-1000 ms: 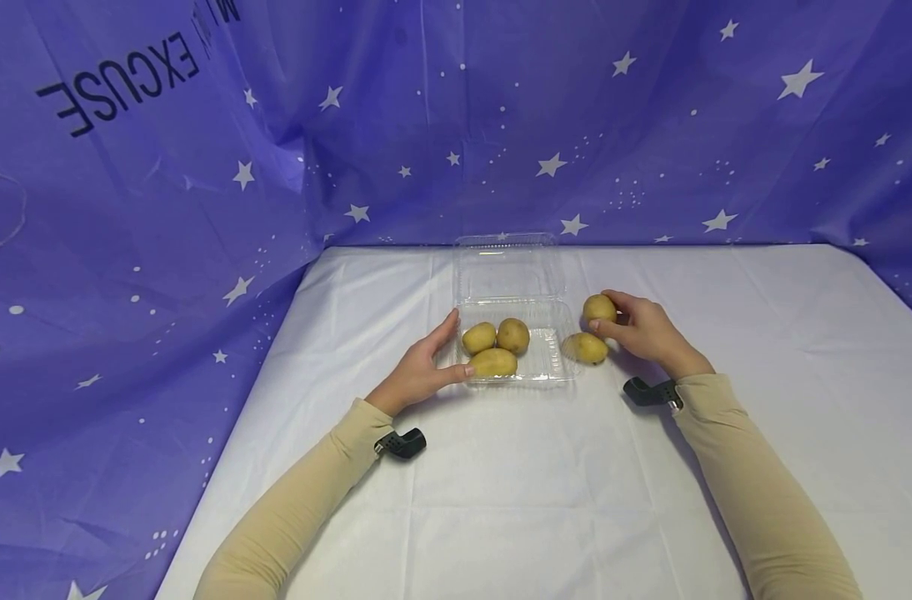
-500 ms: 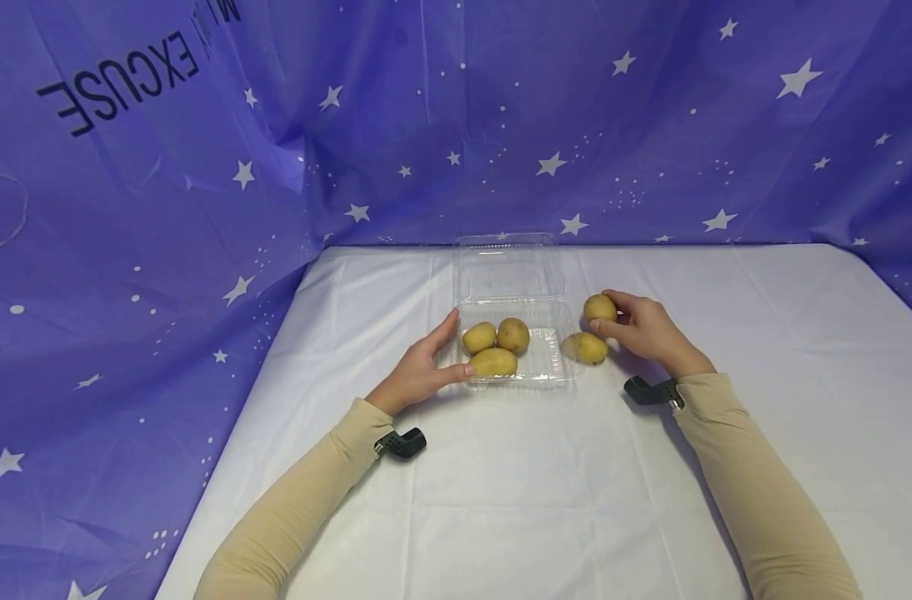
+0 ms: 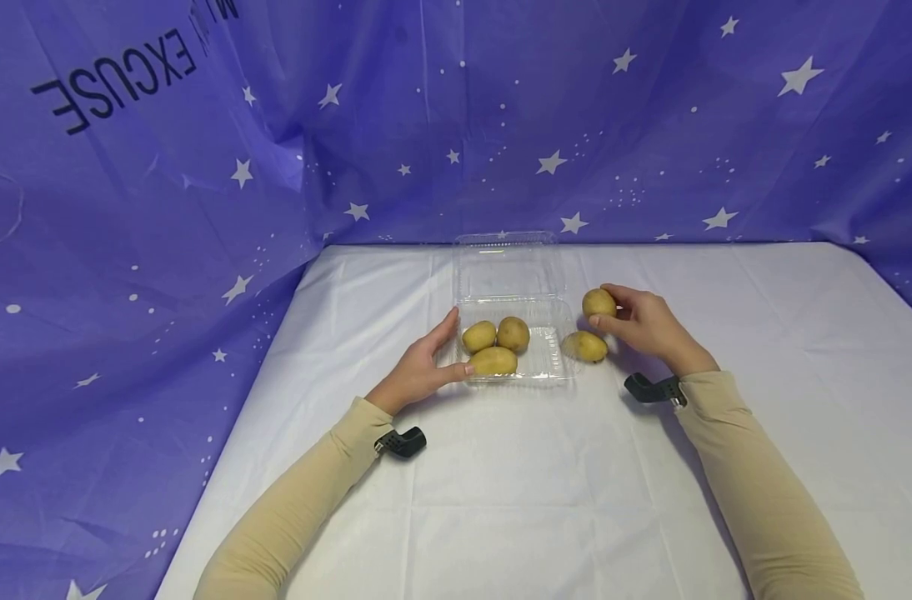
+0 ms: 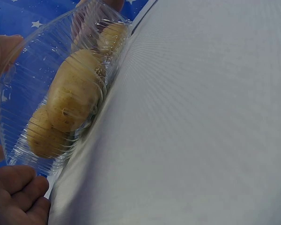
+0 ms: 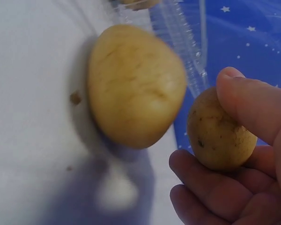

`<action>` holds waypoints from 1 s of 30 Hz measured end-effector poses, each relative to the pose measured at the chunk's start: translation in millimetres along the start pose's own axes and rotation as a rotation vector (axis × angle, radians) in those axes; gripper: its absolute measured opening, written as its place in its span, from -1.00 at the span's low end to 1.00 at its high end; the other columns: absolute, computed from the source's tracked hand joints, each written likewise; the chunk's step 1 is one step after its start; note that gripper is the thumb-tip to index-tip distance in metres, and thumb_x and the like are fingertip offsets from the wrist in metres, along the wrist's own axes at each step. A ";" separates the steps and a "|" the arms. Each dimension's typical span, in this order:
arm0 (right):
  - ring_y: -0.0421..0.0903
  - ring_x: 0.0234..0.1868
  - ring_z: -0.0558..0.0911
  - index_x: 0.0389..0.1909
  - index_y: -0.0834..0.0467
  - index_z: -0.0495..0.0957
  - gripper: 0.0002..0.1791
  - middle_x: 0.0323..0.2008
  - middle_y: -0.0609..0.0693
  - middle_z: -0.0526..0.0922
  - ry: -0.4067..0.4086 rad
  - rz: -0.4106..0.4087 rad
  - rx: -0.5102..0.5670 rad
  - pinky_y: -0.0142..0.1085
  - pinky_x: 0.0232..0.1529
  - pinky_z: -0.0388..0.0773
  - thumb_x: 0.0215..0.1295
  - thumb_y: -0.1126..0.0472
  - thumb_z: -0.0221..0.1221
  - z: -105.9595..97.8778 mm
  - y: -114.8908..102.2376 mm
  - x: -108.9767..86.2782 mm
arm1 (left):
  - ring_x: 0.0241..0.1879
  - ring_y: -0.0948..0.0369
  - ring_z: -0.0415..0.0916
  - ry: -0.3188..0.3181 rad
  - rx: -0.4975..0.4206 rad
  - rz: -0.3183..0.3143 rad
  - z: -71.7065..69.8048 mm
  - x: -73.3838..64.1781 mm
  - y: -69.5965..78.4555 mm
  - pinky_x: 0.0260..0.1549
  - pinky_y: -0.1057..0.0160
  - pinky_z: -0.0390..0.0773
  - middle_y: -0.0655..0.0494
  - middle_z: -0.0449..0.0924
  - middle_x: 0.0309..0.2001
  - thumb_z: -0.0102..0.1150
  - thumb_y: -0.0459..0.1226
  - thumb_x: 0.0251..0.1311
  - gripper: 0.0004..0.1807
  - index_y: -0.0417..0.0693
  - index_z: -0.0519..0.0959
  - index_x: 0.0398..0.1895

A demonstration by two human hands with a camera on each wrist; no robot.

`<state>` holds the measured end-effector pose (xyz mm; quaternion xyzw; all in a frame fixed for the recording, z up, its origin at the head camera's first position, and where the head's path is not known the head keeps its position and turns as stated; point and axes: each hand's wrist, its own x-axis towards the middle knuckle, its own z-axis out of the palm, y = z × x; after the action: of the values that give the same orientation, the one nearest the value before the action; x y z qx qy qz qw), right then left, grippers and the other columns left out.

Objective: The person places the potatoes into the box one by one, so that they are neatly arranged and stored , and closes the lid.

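Note:
With thumb at the front rim and fingers along the left side, my left hand point(image 3: 418, 371) grips a clear plastic clamshell container point(image 3: 549, 321). Its lid point(image 3: 510, 275) stands open at the back. Inside, toward the left, lie a round potato point(image 3: 513, 334), an oval potato point(image 3: 479, 337) and a longer potato point(image 3: 493, 362); the container's ribbed wall covers them in the left wrist view. To the right, my right hand point(image 3: 651, 325) holds a small potato point(image 5: 220, 133) between thumb and fingers. Just below it, another potato point(image 5: 136, 86) rests on the table against the container's right side.
A white cloth covers the table point(image 3: 516, 500). Behind and to the left hangs a purple-blue curtain point(image 3: 441, 100) with white stars and lettering. Small brown specks point(image 5: 75, 98) lie on the cloth near the loose potato.
My right hand has lifted the small potato slightly. The left hand and the container have stayed in place.

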<state>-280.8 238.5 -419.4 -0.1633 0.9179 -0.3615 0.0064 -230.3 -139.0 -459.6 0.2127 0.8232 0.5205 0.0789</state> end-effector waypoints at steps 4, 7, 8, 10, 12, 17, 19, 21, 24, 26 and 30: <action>0.05 -0.08 0.72 0.38 0.41 0.38 -0.34 0.08 0.40 0.66 -0.001 -0.007 0.005 -0.68 -0.22 0.48 0.37 0.17 0.28 -2.3 -6.3 -0.6 | 0.63 0.02 -0.05 0.001 0.000 0.005 0.1 0.5 -0.1 0.64 0.05 -0.05 -0.07 -0.07 0.65 0.36 -0.06 0.18 0.11 -0.05 -0.11 0.67; 0.15 -0.05 0.73 0.39 0.42 0.37 -0.33 0.11 0.42 0.64 -0.006 -0.019 0.026 -0.70 -0.22 0.48 0.36 0.19 0.29 -3.3 -12.7 -1.5 | 0.63 0.03 -0.05 0.002 0.000 0.000 0.0 0.2 0.5 0.64 0.05 -0.05 -0.06 -0.06 0.65 0.36 -0.05 0.18 0.11 -0.01 -0.11 0.67; 0.10 -0.07 0.74 0.38 0.43 0.37 -0.33 0.11 0.42 0.64 -0.005 -0.025 0.031 -0.70 -0.22 0.48 0.36 0.19 0.29 -3.6 -14.7 -1.9 | 0.64 0.04 -0.05 0.002 0.003 -0.002 0.0 0.0 0.7 0.64 0.05 -0.05 -0.05 -0.06 0.65 0.37 -0.04 0.18 0.12 0.01 -0.11 0.67; -0.09 -0.11 0.76 0.38 0.42 0.38 -0.34 0.11 0.41 0.64 -0.004 -0.036 0.051 -0.72 -0.21 0.50 0.35 0.20 0.30 -3.9 -18.7 -2.6 | 0.64 0.04 -0.05 0.001 0.004 -0.004 0.1 -0.4 1.3 0.64 0.05 -0.05 -0.05 -0.05 0.65 0.36 -0.04 0.18 0.12 0.01 -0.11 0.67; -0.36 -0.19 0.70 0.38 0.42 0.38 -0.33 0.11 0.40 0.64 0.000 -0.046 0.078 -0.72 -0.20 0.52 0.34 0.22 0.32 -4.3 -23.2 -3.7 | 0.64 0.03 -0.06 0.001 0.004 -0.002 0.0 -0.5 1.7 0.64 0.04 -0.06 -0.06 -0.06 0.65 0.36 -0.05 0.18 0.12 -0.02 -0.11 0.67; -0.61 -0.24 0.59 0.38 0.44 0.38 -0.33 0.09 0.41 0.65 0.000 -0.082 0.142 -0.70 -0.20 0.57 0.31 0.26 0.33 -3.8 -36.7 -5.9 | 0.64 0.02 -0.07 0.001 0.005 0.000 0.2 -0.6 2.5 0.64 0.02 -0.07 -0.06 -0.07 0.65 0.36 -0.05 0.18 0.12 -0.07 -0.11 0.67; -0.51 -0.20 0.64 0.38 0.43 0.38 -0.33 0.09 0.40 0.66 -0.002 -0.089 0.151 -0.68 -0.20 0.59 0.31 0.27 0.33 -3.1 -43.0 -7.0 | 0.64 0.02 -0.08 0.001 0.005 -0.002 0.3 -0.5 2.6 0.64 0.02 -0.07 -0.06 -0.07 0.65 0.36 -0.05 0.18 0.12 -0.06 -0.11 0.67; -0.32 -0.14 0.73 0.38 0.42 0.38 -0.32 0.10 0.38 0.66 -0.006 -0.090 0.158 -0.67 -0.20 0.60 0.30 0.27 0.34 -2.1 -49.6 -8.6 | 0.64 0.02 -0.08 0.001 0.006 0.000 0.3 -0.4 2.6 0.64 0.01 -0.07 -0.06 -0.07 0.65 0.36 -0.05 0.18 0.12 -0.07 -0.11 0.67; 0.05 -0.03 0.78 0.41 0.43 0.34 -0.29 0.15 0.40 0.63 -0.020 -0.095 0.153 -0.67 -0.20 0.59 0.30 0.27 0.35 0.3 -56.7 -9.8 | 0.64 0.02 -0.08 0.002 0.008 -0.001 0.3 -0.7 3.0 0.64 0.01 -0.07 -0.06 -0.07 0.65 0.36 -0.05 0.19 0.12 -0.07 -0.11 0.67; 0.22 0.04 0.74 0.42 0.44 0.33 -0.27 0.19 0.40 0.60 -0.032 -0.099 0.159 -0.68 -0.19 0.59 0.29 0.28 0.35 2.2 -60.4 -10.9 | 0.64 0.02 -0.08 0.003 0.009 -0.002 0.3 -0.8 3.1 0.64 0.01 -0.07 -0.06 -0.07 0.65 0.36 -0.07 0.19 0.11 -0.08 -0.11 0.67; 0.29 0.10 0.71 0.41 0.43 0.34 -0.28 0.23 0.39 0.58 -0.044 -0.117 0.156 -0.70 -0.12 0.55 0.28 0.28 0.36 6.1 -65.8 -12.7 | 0.64 0.02 -0.08 0.004 0.010 -0.004 0.5 -0.2 2.7 0.64 0.02 -0.08 -0.05 -0.07 0.65 0.35 -0.09 0.19 0.10 -0.07 -0.11 0.67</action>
<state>-248.6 193.2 -381.4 -0.2234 0.8754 -0.4282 0.0180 -229.2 -137.7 -457.4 0.2102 0.8263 0.5169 0.0772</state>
